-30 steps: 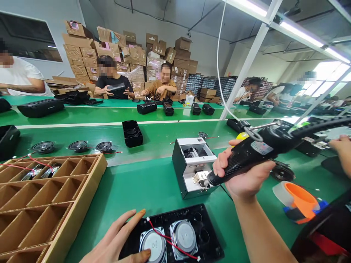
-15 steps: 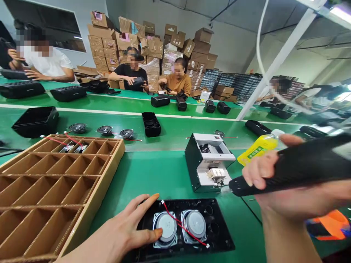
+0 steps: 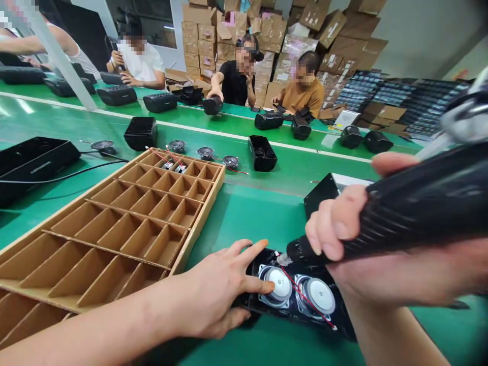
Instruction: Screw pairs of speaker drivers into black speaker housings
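From where I stand, the person's left hand (image 3: 217, 284) clasps the nine o'clock end of a black panel (image 3: 342, 324), one fingertip on the back of the left speaker (image 3: 280, 282). The right hand (image 3: 337, 223) is wrapped around a black power tool (image 3: 423, 193), its clear tip (image 3: 284, 260) at that speaker's twelve o'clock; I can't tell whether it touches. The tool slants toward two o'clock; I'd bring it more upright and keep the pressing fingertip firm, so nothing skates. The red wires (image 3: 301, 291) start right beside the tip and cross toward the right speaker (image 3: 321, 296), so they want nudging aside first.

As for room, the tray (image 3: 206, 211) has its wall at ten o'clock from the panel, close to the left forearm. A dark-sided machine (image 3: 322, 195) sits at one o'clock, near the tool. Between them, green table (image 3: 263, 216) shows toward eleven, the better way to swing the panel.
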`<state>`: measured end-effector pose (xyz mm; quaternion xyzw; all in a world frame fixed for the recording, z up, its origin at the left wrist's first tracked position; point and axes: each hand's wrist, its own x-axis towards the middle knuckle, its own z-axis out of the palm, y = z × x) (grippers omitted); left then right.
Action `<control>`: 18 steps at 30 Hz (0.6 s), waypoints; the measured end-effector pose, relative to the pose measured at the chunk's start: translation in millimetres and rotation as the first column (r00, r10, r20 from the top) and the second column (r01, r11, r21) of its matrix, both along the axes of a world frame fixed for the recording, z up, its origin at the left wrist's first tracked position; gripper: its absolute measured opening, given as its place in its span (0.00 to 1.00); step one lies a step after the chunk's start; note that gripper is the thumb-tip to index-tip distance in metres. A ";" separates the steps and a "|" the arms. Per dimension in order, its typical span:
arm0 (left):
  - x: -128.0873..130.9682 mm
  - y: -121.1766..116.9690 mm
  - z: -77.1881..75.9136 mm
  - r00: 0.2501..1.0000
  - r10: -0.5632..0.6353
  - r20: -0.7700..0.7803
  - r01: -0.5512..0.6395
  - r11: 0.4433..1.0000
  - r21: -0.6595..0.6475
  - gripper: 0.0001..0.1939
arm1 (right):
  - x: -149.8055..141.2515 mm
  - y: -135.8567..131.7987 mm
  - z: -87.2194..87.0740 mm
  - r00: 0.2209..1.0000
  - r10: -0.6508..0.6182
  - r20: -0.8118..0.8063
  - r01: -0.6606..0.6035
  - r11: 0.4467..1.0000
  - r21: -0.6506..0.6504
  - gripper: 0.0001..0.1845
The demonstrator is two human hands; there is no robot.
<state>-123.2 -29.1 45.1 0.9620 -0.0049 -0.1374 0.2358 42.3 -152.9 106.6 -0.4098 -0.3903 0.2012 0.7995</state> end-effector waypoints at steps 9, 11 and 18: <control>-0.5 2.5 -4.4 0.998 -0.026 0.057 0.025 1.000 0.017 0.37 | -5.9 29.0 -41.6 0.997 0.078 -0.012 -0.078 0.997 0.008 0.35; -0.5 2.4 -5.3 0.996 -0.033 0.080 0.030 0.999 0.039 0.36 | -7.1 30.2 -43.3 0.997 0.076 -0.019 -0.076 0.997 -0.007 0.35; -1.2 2.2 -7.6 0.982 -0.060 0.178 0.045 0.995 0.090 0.33 | -8.8 31.8 -47.8 0.998 0.067 -0.014 -0.068 0.996 -0.055 0.29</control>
